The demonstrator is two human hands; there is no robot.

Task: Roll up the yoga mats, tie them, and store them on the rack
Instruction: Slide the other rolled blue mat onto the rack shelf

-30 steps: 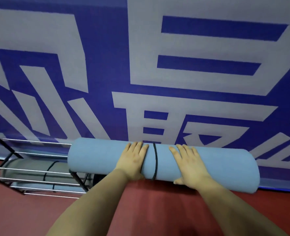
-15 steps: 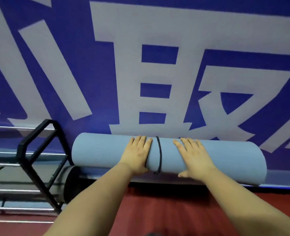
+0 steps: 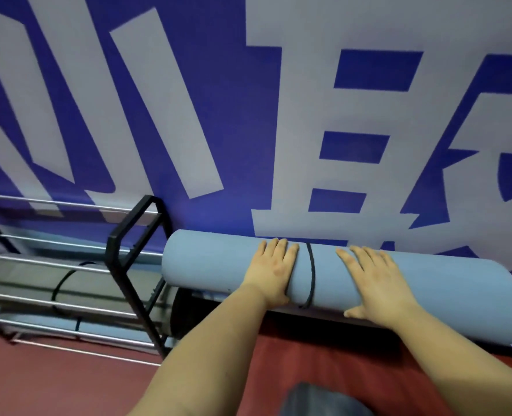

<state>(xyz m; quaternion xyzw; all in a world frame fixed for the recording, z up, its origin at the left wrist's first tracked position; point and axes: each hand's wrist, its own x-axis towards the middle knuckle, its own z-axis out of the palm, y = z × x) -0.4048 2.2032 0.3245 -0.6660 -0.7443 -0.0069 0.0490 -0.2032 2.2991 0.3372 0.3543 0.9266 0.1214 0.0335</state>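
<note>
Holding a tied blue mat beside the rack

Reaching out from the bottom of the view, two bare forearms are stretching over the red floor (image 3: 53,382) toward a rolled light-blue yoga mat (image 3: 429,292). A blurred grey shape is showing at the bottom edge between the arms; what it is cannot be told.

Both hands are lying on top of the roll with fingers straight and pointing away from the person. The left hand (image 3: 274,270) is resting just left of the black cord (image 3: 311,276), its grip flat, fingers close together, the thumb side hidden against the mat. The right hand (image 3: 374,280) is resting just right of the cord, its grip spread a little, fingers slightly fanned, the thumb sticking out along the near underside of the roll. Neither hand is curling around the mat.

The cord is circling the roll about at its middle, between the two hands. The mat is lying level, its left end just beside the black end frame of the rack (image 3: 134,265), its right end running to the right edge of the view.

The rack is standing at the left on the floor, with silver rails. Another rolled mat (image 3: 23,277), also wrapped by a dark cord, is lying on its rails.

Behind everything, a blue wall banner with large white characters (image 3: 263,115) is filling the background.
</note>
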